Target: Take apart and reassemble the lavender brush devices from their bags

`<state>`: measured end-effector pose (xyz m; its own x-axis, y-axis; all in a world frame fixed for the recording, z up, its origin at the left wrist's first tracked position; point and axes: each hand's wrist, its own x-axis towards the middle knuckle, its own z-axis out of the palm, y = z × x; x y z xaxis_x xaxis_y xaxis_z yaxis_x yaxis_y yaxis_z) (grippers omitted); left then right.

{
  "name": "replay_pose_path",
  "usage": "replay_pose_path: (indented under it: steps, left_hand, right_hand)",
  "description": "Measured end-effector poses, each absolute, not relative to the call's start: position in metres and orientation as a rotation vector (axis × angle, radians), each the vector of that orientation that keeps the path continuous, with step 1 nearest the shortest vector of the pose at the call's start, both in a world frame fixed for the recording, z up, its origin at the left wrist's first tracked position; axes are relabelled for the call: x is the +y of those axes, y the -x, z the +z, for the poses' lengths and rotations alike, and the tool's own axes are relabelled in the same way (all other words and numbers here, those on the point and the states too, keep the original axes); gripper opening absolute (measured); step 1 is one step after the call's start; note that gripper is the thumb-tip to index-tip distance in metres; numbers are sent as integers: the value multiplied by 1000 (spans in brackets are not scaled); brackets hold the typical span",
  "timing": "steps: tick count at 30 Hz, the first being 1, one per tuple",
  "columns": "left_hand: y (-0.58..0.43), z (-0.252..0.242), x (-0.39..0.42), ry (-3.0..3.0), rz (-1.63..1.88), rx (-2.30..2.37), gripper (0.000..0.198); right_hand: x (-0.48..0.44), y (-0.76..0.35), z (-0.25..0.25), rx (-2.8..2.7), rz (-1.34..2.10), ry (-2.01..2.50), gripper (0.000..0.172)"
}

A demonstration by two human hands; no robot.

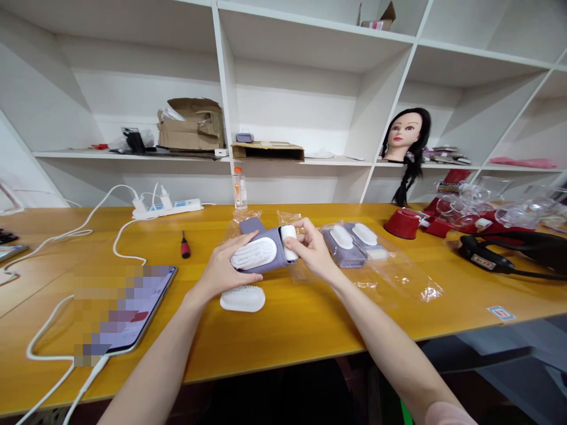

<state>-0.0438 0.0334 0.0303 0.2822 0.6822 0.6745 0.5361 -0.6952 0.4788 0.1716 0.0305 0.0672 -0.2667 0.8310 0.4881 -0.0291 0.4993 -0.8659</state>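
Observation:
My left hand [224,265] grips a purple box-shaped device [280,254] from its left side, thumb below and fingers above. A ribbed white oval pad [254,254] sits on the device's face. At its right end, my right hand [313,249] pinches a rounded white piece [289,242] between thumb and fingers; whether that piece is attached cannot be made out. A loose white oval piece with bristle-like points [243,299] lies on the table below my left hand. Just behind the device is another purple part [251,225], partly covered.
Bagged purple devices with white ovals [348,251] lie to the right. A screwdriver [185,245], tablet [128,313], power strip [168,208] and cables occupy the left. Behind stands a bottle [240,189]. Red-based machines [401,223] and a black headset [487,254] sit far right.

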Motion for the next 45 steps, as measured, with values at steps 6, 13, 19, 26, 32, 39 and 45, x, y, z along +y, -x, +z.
replay_pose_path:
  steps: [6,13,19,26,32,39,45]
  left_hand:
    - [44,30,35,-2377,1361,1165,85]
    - [46,27,36,-2506,1431,1189,82]
    - [48,26,38,-2728,1648,1092,77]
    - [46,27,39,-2724,1655,1056,77]
    - [36,28,32,-2605,1462,1278,86]
    - [29,34,21,-2492,1403,1189,88]
    - [35,37,27,-1779,1593,868,64]
  right_hand:
    - [29,-172,70,-1656,967,719,20]
    - [35,-179,66,-1818,960,693,26]
    - [33,-183,57,-2019,360,833,43]
    - [32,-176,54,-1912,265,865,42]
    - [33,-168,54,-1791,416,926,39]
    - [46,-167,54,-1494,731,888,30]
    - [51,-169,56,-1319,1017,875,28]
